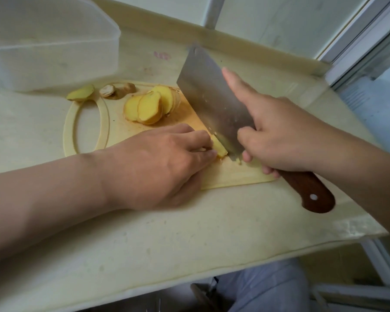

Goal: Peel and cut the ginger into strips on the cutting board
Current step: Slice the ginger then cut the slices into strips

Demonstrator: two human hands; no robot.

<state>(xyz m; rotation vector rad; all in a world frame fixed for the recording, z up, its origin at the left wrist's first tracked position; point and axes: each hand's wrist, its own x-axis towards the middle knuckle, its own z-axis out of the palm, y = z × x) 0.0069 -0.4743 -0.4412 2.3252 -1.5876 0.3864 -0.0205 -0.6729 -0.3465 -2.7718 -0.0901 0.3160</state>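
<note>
Head view. Peeling looks done: fanned ginger slices lie mid cutting board, skin-on offcuts at its far edge, and one peeled chunk just off the board to the far left. Strip-cutting looks barely begun; most slices are uncut.

Left hand has its fingertips curled, pinning a small ginger stack at the board's near side. Right hand is clenched round the cleaver where handle meets blade, index finger along the flat. The edge is down beside the stack.
</note>
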